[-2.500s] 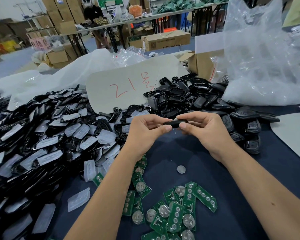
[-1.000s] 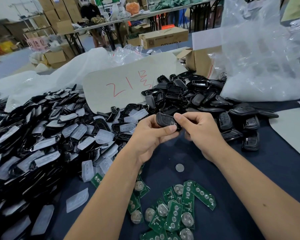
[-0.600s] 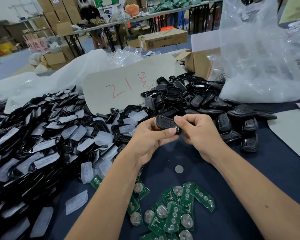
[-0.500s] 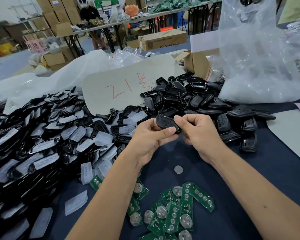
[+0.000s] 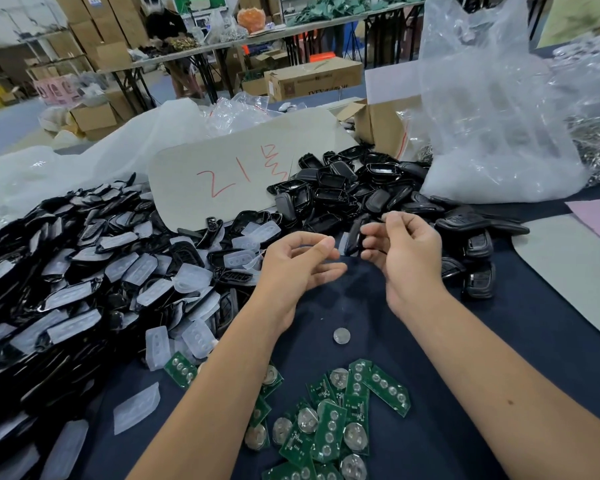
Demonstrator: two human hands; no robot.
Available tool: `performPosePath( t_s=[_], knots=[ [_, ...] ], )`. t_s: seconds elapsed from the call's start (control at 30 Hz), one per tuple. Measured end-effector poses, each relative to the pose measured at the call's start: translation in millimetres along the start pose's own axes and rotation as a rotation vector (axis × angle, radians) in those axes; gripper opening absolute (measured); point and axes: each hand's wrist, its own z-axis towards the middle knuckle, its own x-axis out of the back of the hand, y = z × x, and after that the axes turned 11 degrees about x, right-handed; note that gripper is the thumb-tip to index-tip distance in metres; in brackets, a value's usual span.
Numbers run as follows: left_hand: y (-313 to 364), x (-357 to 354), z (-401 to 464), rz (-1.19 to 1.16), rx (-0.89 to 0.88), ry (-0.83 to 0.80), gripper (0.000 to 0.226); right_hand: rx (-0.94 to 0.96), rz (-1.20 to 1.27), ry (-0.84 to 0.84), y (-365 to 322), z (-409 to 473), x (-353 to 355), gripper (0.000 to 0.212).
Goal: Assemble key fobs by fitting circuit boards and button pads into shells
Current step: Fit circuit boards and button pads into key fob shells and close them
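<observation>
Worktop (image 5: 499,348) under dark blue cloth, loaded with key-fob parts

A lone coin cell (image 5: 341,335) is the landmark: green circuit boards (image 5: 329,420) nearer, black shells (image 5: 357,195) beyond, clear button pads (image 5: 84,271) mixed with shells to its left, grey card (image 5: 575,268) right.

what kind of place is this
Likely a small assembly workshop or warehouse: heaps of black fob shells and green circuit boards cover the work table, with stacked cardboard boxes and more tables behind.

shells (image 5: 347,192) behind circuit boards (image 5: 329,424); button pads (image 5: 84,271) left.
</observation>
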Motion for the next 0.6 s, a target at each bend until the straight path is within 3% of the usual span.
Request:
performPosePath(
  t_s=[0.13,0.3,0.37,0.47,0.53,0.6],
  knots=[
    [-2.7,-0.3,0.0,0.06,-0.015,0.011,0.01,0.071,-0.143,0.007,2.5,-4.9,-1.2,0.016],
    [-1.7,1.1,2.3,0.093,-0.046,0.161,0.008,0.161,-0.353,-0.079,3.7,-3.9,1.9,0.018],
    [0.4,1.1,2.3,0.047,-0.01,0.123,0.014,0.288,-0.543,-0.196,5.0,-5.5,3.8,0.02],
    [3.1,0.4,2.8,-0.014,0.035,0.032,0.025,0.569,-0.907,-0.516,7.5,-8.2,3.4,0.032],
    [3.8,2.0,2.9,0.016,0.04,0.006,0.03,0.617,-1.132,-0.688,7.9,-11.5,0.9,0.033],
    [3.4,4.1,3.8,0.051,0.044,0.002,0.031,0.622,-1.243,-0.703,7.5,-14.5,0.1,0.029]
  ],
)
